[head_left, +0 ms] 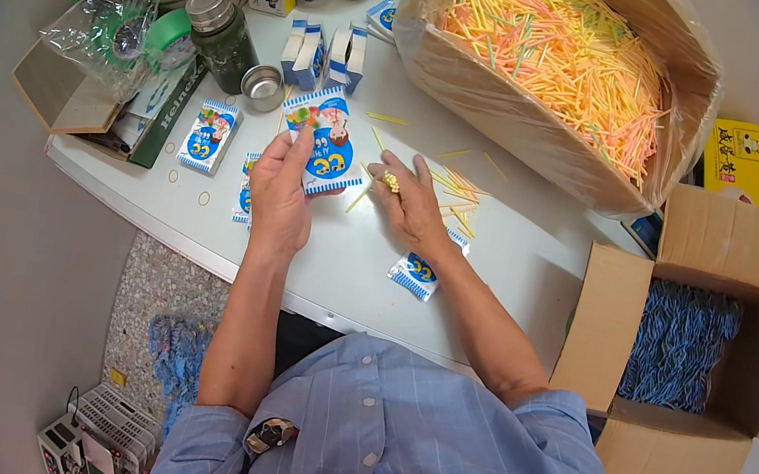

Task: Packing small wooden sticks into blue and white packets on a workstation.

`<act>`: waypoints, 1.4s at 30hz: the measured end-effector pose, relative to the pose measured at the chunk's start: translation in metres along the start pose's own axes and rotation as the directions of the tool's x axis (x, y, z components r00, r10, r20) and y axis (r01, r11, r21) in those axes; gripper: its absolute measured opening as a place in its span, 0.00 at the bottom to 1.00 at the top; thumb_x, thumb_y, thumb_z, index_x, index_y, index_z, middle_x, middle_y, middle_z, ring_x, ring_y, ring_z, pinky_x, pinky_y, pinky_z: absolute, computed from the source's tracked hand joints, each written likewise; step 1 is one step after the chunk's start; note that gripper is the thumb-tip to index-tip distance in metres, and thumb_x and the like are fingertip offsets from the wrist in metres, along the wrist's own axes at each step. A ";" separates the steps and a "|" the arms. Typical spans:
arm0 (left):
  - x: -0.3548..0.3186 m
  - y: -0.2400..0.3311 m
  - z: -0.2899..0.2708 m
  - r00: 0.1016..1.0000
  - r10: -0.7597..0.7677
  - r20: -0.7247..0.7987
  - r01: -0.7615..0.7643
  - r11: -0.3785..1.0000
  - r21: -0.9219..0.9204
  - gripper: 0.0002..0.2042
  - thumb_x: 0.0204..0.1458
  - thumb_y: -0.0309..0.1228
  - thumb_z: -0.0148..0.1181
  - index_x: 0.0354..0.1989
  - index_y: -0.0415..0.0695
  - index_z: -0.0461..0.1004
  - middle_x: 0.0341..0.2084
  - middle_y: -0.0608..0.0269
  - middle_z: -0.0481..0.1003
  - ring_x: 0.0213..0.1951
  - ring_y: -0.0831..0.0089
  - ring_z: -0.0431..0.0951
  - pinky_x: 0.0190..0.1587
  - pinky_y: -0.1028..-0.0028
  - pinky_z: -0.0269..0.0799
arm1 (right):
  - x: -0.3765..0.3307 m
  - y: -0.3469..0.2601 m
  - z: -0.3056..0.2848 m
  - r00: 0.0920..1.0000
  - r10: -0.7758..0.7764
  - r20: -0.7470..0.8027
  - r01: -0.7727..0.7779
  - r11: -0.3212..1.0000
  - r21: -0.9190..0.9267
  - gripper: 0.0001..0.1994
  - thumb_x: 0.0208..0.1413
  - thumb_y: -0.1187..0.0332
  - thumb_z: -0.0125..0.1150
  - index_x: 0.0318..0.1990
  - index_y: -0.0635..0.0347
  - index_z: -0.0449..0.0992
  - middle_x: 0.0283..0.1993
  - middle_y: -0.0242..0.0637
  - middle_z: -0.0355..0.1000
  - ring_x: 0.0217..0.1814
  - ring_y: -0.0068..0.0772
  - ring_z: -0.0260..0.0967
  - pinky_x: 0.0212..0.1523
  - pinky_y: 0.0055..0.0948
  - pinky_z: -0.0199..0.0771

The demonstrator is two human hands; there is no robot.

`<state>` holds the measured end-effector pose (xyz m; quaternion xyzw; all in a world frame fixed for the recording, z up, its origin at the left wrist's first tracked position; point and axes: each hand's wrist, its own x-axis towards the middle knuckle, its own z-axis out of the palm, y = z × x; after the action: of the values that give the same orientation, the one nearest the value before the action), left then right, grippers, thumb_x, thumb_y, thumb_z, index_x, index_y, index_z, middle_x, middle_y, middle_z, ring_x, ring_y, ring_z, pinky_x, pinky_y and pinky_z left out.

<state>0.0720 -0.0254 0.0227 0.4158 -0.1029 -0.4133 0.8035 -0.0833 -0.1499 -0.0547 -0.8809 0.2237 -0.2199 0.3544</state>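
L hand (286, 188) w/ printed pkt (334, 150) pinched, long axis fore/aft, far end tipped L; R hand (418, 215) w/ yellow sticks (391, 181)

A blue-white packet (332, 158) tilts beside yellow sticks (391, 181)

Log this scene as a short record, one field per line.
left hand: grips blue-and-white packet
right hand: holds small bundle of yellow sticks, ends showing
surface: white table
beside right hand: loose sticks
large carton: plastic-lined, heaped with coloured sticks
smaller carton: open, holds blue strands
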 end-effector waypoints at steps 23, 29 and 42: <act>-0.025 -0.026 -0.006 0.998 -0.023 0.063 -0.001 0.933 0.360 0.12 0.53 0.22 0.68 0.43 0.31 0.76 0.34 0.55 0.83 0.33 0.79 0.82 0.36 0.80 0.78 | -0.005 -0.068 -0.037 0.983 0.158 0.095 -0.164 0.516 0.841 0.10 0.71 0.65 0.45 0.46 0.63 0.68 0.51 0.46 0.76 0.55 0.31 0.71 0.63 0.36 0.64; -0.027 -0.028 -0.010 0.999 -0.045 0.027 0.032 0.928 0.371 0.10 0.51 0.21 0.69 0.39 0.31 0.76 0.33 0.56 0.83 0.32 0.80 0.81 0.33 0.82 0.77 | -0.009 -0.063 -0.034 0.984 0.158 0.078 -0.172 0.772 0.612 0.10 0.71 0.67 0.46 0.47 0.65 0.68 0.48 0.42 0.77 0.52 0.28 0.71 0.61 0.33 0.67; -0.032 -0.034 -0.025 0.997 -0.071 -0.002 0.064 0.876 0.477 0.08 0.54 0.26 0.68 0.39 0.33 0.82 0.29 0.62 0.82 0.29 0.86 0.77 0.31 0.83 0.71 | -0.012 -0.059 -0.022 0.977 0.191 0.094 -0.174 0.464 0.868 0.10 0.72 0.64 0.44 0.49 0.62 0.67 0.47 0.43 0.77 0.54 0.31 0.72 0.59 0.34 0.70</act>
<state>0.0445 0.0023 -0.0126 0.6007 -0.1934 -0.4064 0.6608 -0.0908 -0.1168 -0.0001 -0.5485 0.1772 -0.2710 0.7709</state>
